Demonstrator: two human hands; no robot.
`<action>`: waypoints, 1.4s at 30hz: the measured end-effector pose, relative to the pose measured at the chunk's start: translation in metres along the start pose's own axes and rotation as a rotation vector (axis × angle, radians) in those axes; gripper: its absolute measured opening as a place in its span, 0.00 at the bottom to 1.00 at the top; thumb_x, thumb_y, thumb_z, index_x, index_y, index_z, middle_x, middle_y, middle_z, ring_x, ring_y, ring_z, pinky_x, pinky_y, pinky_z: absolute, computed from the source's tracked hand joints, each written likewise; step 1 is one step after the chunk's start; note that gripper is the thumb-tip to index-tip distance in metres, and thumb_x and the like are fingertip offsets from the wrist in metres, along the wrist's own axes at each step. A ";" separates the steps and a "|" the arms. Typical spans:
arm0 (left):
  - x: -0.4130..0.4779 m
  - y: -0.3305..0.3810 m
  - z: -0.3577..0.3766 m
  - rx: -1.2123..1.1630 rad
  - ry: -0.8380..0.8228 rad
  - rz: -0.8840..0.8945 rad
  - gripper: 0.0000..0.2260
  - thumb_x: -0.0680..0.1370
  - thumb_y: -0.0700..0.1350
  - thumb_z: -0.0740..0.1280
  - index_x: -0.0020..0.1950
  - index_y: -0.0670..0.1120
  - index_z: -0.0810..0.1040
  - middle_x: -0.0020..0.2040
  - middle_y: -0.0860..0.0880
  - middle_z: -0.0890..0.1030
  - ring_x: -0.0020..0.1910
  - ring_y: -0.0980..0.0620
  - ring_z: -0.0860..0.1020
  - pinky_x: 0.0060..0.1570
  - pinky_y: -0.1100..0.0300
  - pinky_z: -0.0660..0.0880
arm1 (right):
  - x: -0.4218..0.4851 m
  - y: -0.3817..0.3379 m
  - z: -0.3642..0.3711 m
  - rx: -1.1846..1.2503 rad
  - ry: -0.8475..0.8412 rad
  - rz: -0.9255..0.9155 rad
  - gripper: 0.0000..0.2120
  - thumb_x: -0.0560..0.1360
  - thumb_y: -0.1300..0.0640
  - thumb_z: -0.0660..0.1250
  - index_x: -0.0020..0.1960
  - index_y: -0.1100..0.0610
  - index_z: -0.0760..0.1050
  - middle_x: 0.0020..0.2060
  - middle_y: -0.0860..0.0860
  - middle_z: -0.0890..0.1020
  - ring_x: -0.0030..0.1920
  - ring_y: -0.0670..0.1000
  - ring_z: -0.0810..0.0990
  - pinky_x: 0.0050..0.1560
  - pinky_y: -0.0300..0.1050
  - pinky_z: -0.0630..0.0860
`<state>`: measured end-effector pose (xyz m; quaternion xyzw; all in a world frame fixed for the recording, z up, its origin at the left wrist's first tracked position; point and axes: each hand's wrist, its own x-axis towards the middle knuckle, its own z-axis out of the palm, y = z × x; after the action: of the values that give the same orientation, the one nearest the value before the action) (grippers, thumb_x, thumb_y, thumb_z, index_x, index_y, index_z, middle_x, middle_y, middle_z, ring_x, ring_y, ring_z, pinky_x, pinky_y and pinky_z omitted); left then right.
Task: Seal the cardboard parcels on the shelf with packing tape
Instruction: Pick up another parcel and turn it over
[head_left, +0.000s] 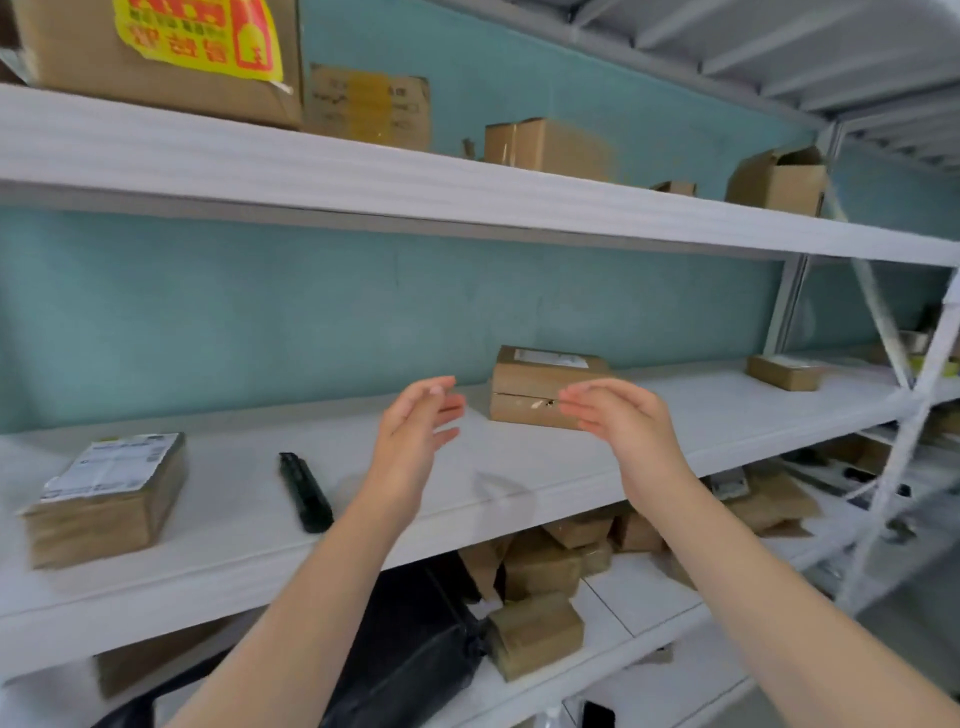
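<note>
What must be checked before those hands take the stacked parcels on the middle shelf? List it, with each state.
1. Left hand free: ok, open, holds nothing.
2. Right hand free: ok, open, holds nothing.
3. Stacked parcels reachable: ok, on the middle shelf just beyond both hands.
4. Contact with the parcels: cannot tell; the right hand overlaps them in this view.
5. Packing tape ready: not ok, no roll visible; the black object lying on the shelf is unidentifiable.
</note>
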<state>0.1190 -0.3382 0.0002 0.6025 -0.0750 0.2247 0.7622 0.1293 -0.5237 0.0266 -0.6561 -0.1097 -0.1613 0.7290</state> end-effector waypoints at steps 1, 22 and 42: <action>0.000 -0.003 0.010 -0.008 0.016 -0.001 0.11 0.82 0.42 0.56 0.49 0.48 0.77 0.46 0.46 0.80 0.51 0.48 0.77 0.54 0.53 0.74 | 0.005 0.000 -0.012 0.014 -0.004 0.003 0.09 0.74 0.66 0.62 0.40 0.60 0.79 0.45 0.58 0.83 0.49 0.55 0.83 0.52 0.43 0.76; 0.098 -0.076 0.142 0.036 0.078 0.001 0.10 0.81 0.41 0.57 0.47 0.48 0.78 0.46 0.43 0.81 0.47 0.49 0.79 0.49 0.58 0.75 | 0.136 0.044 -0.139 0.055 0.004 0.058 0.05 0.75 0.64 0.63 0.49 0.58 0.76 0.44 0.58 0.84 0.46 0.54 0.84 0.51 0.42 0.77; 0.231 -0.135 0.162 0.370 0.470 -0.084 0.21 0.75 0.45 0.66 0.67 0.46 0.67 0.63 0.46 0.72 0.62 0.46 0.72 0.57 0.57 0.66 | 0.332 0.128 -0.119 -0.091 -0.138 0.265 0.05 0.74 0.53 0.67 0.48 0.53 0.74 0.50 0.50 0.78 0.52 0.51 0.75 0.51 0.45 0.69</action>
<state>0.4077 -0.4572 0.0124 0.6652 0.1705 0.3362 0.6445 0.4785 -0.6614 0.0189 -0.7067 -0.0647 -0.0229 0.7042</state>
